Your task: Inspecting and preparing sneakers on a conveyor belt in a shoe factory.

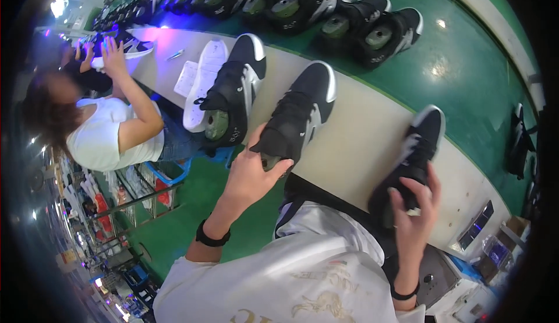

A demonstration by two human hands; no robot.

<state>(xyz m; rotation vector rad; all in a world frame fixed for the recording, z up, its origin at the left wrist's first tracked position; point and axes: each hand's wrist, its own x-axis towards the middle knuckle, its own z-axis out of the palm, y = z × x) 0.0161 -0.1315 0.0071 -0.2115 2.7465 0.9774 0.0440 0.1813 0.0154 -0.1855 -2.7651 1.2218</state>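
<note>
My left hand point(251, 173) is closed round the heel collar of a black shoe upper point(300, 104) with a white-grey toe edge, its thumb at the opening. The toe points away from me over the bench. Farther right, my right hand point(418, 203) grips the heel end of a second black shoe upper point(418, 142), fingers at its opening. Left of these stands another black shoe upper point(237, 90), touched by neither hand. A white sole point(205, 84) lies beside it, partly covered by the upper.
The pale workbench point(349, 154) borders a green conveyor belt point(454, 61) carrying several black shoe uppers point(381, 34). A seated co-worker point(110, 128) handles a shoe at left. A small white slab point(186, 78) lies by the sole. A dark strip point(474, 227) sits at the bench's right end.
</note>
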